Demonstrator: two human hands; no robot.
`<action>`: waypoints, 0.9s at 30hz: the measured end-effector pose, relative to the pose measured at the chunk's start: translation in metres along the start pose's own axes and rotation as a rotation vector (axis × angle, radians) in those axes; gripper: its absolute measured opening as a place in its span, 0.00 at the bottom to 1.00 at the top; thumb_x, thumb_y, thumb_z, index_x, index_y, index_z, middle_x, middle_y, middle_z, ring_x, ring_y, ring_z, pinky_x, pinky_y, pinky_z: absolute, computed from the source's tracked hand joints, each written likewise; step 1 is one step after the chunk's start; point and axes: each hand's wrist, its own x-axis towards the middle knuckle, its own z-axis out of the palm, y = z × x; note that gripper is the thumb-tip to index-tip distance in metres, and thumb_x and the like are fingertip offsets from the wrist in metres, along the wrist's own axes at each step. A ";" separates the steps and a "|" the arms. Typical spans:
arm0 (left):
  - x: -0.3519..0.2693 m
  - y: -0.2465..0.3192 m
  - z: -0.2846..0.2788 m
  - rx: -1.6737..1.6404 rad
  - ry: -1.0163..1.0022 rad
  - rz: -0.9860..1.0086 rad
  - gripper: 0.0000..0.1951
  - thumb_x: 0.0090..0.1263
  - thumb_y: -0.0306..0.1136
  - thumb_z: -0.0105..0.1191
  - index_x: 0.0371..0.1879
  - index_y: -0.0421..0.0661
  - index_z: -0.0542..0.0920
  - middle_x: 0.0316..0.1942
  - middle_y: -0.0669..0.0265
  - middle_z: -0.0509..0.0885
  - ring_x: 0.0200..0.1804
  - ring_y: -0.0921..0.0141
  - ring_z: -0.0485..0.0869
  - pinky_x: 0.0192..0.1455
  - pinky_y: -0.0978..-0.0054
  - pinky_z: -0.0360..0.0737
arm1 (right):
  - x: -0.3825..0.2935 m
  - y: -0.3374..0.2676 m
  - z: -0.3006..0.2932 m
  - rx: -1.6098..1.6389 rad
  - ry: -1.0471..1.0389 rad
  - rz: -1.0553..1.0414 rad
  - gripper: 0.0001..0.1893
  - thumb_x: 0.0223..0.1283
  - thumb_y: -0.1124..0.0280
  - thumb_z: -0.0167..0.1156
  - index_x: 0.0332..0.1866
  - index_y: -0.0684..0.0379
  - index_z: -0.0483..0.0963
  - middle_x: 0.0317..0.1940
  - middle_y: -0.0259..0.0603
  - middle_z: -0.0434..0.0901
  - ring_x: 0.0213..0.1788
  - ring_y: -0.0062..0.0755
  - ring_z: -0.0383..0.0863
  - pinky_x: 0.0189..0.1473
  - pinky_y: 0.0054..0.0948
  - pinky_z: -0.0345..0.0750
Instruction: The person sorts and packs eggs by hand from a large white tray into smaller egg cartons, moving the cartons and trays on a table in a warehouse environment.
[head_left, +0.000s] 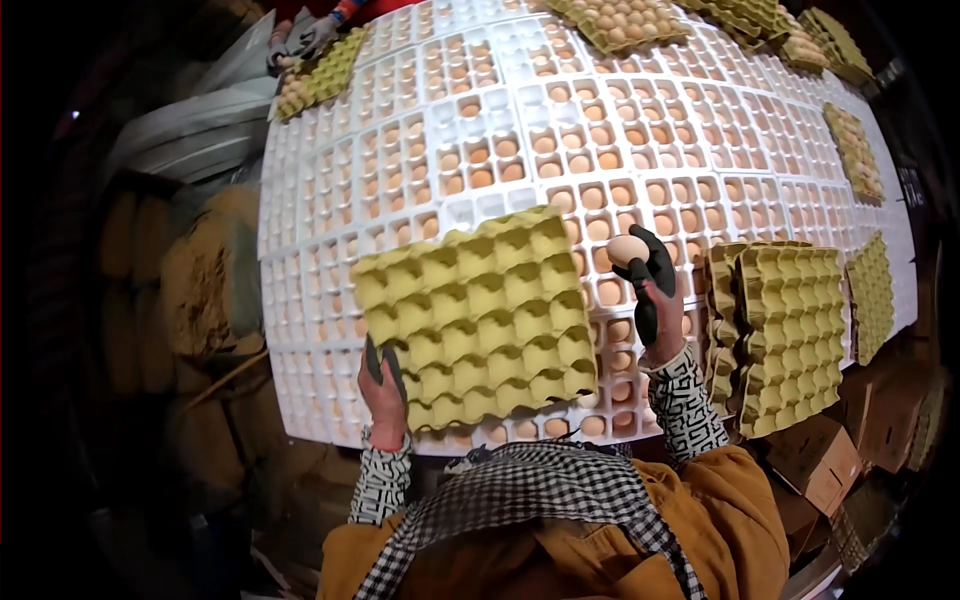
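Note:
My left hand (385, 390), in a dark-palmed glove, grips the left edge of a yellow-green pulp egg tray (480, 319). No eggs show in the cups of this tray. Between the gloved thumb and fingers of my right hand (654, 289) is a light brown egg (628, 251), held just right of the tray. Beneath both hands spreads a white foam sheet of square-celled egg packing (495, 202), with brown eggs in many cells and some cells bare. The tray hides part of the white packing.
Stacked pulp trays (791, 337) lie at the right, with another tray (870, 300) beyond. Egg-filled trays (622, 26) rest at the far side. At the upper left, a co-worker's gloved hands (319, 36) are at a partly filled tray (322, 75). Cardboard boxes (814, 457) stand lower right.

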 end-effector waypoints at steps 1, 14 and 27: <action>0.004 0.007 -0.001 0.001 -0.022 0.016 0.19 0.71 0.24 0.47 0.60 0.33 0.71 0.55 0.53 0.80 0.55 0.63 0.78 0.59 0.70 0.71 | -0.003 -0.014 0.023 -0.135 -0.001 0.098 0.28 0.58 0.72 0.60 0.65 0.66 0.64 0.56 0.43 0.74 0.59 0.32 0.75 0.61 0.29 0.71; 0.028 -0.011 0.011 -0.315 -0.135 0.089 0.18 0.74 0.31 0.49 0.59 0.34 0.74 0.50 0.64 0.82 0.47 0.75 0.78 0.51 0.76 0.74 | -0.010 -0.014 0.080 -1.406 -0.002 -0.359 0.38 0.52 0.58 0.65 0.67 0.62 0.60 0.65 0.57 0.61 0.69 0.60 0.56 0.70 0.51 0.57; 0.142 0.151 0.067 -0.693 -0.391 0.287 0.24 0.78 0.38 0.41 0.68 0.38 0.64 0.63 0.59 0.72 0.60 0.67 0.76 0.66 0.69 0.70 | 0.034 -0.068 -0.053 0.228 0.398 0.133 0.18 0.65 0.59 0.58 0.52 0.62 0.74 0.36 0.40 0.82 0.32 0.37 0.83 0.33 0.33 0.82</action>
